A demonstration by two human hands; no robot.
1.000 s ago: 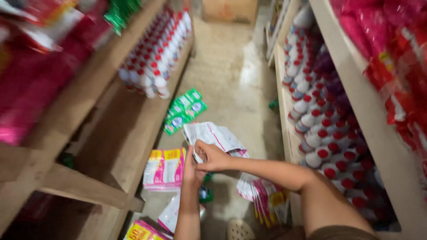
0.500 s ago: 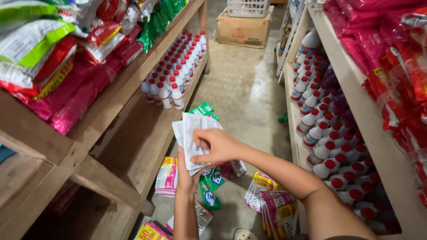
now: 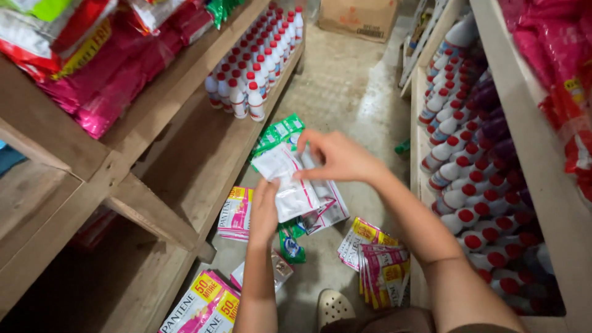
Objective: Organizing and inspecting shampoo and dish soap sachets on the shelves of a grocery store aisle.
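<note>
My left hand (image 3: 265, 206) and my right hand (image 3: 338, 157) together hold a strip of white sachets (image 3: 290, 185) above the floor of a narrow shop aisle. The left hand grips the strip's lower left side from below. The right hand pinches its upper right edge with thumb and fingers. Green sachet strips (image 3: 279, 132) lie on the edge of the low wooden shelf (image 3: 203, 160) just behind the hands. Pink and white sachet strips (image 3: 236, 213) lie on the floor under my left forearm.
White bottles with red caps (image 3: 253, 80) stand on the left low shelf, and more fill the right shelf (image 3: 468, 179). Pink packets (image 3: 92, 74) sit on the upper left shelf. Yellow and pink sachets (image 3: 376, 256) lie on the floor. A cardboard box (image 3: 357, 17) stands at the aisle's end.
The view has tilted and moved closer. My hands have shifted right and slightly lower with the sachet strip; the right hand now pinches its top edge.
</note>
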